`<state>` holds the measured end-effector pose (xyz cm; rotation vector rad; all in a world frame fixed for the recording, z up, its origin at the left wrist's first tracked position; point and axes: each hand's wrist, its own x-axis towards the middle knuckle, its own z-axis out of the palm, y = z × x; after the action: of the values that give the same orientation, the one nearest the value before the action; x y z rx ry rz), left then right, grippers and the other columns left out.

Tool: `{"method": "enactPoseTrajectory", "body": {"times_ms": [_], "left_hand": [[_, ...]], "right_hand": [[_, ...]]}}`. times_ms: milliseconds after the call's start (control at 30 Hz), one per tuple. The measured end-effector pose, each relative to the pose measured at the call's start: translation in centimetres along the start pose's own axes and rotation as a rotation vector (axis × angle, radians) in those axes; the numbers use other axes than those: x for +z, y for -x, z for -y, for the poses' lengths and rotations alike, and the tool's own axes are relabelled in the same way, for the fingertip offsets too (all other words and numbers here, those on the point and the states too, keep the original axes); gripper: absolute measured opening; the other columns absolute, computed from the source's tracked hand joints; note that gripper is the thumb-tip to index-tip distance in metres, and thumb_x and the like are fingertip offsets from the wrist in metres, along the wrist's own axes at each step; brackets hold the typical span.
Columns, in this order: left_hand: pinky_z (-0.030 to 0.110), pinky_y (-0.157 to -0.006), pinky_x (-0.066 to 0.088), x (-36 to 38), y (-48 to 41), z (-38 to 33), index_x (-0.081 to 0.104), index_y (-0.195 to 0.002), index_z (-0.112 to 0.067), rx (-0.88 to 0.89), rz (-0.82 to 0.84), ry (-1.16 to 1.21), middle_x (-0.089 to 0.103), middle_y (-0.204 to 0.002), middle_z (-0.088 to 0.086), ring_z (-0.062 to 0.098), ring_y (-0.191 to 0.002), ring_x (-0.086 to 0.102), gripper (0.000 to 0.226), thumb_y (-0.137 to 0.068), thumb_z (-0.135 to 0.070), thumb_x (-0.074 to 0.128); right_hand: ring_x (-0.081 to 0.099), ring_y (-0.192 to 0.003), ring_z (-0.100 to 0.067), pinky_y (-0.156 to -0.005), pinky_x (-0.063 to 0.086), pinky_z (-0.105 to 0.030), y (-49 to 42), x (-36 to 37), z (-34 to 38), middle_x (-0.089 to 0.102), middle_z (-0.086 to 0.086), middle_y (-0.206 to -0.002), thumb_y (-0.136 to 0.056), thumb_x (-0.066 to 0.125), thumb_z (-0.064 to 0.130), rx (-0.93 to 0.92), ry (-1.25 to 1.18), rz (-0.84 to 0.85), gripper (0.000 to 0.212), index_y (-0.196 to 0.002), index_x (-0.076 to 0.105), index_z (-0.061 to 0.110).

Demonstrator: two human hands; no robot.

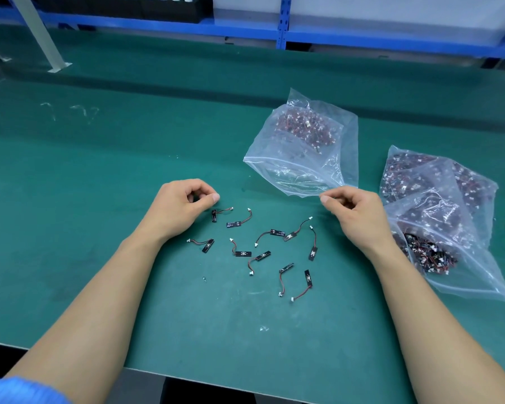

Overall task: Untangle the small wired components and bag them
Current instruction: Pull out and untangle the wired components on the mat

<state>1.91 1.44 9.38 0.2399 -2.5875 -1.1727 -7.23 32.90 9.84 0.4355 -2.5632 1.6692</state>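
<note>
Lying on the green table, the clear bag looks limp and slippery, best pinched at its rim. The right hand curls beside that rim, grip unclear; the left hand curls empty. Between them, scattered wired components look light, best lifted by their boards.

We can read no text, label or number anywhere. The boards carry small pale marks, but they are too small for us to make out. The bag and the fuller bags beside it show no print that we can read.
</note>
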Motion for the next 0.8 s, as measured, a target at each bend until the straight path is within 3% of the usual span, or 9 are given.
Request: {"method": "enactPoseTrajectory", "body": {"times_ms": [500,800], "left_hand": [[0.014,-0.052,0.032,0.07,-0.19,0.47,0.072,-0.082,-0.028,0.003,0.001,-0.043,0.048,-0.05,-0.02,0.006,-0.053,0.038,0.014,-0.095,-0.027,0.067],[0.013,-0.052,0.032,0.04,-0.29,0.61,0.071,-0.082,-0.027,-0.021,-0.048,-0.036,0.047,-0.052,-0.019,0.006,-0.054,0.038,0.013,-0.095,-0.028,0.067]], "right_hand": [[0.046,-0.054,0.0,-0.056,0.037,-0.009,-0.28,0.39,-0.96,0.057,0.019,-0.056,-0.089,0.074,0.019,0.005,-0.008,0.023,0.015,-0.076,0.074,0.025],[0.048,-0.056,-0.002,-0.058,0.039,-0.01,-0.2,0.4,-0.85,0.061,0.009,-0.063,-0.089,0.074,0.018,0.007,0.007,0.025,0.014,-0.076,0.075,0.024]]}}
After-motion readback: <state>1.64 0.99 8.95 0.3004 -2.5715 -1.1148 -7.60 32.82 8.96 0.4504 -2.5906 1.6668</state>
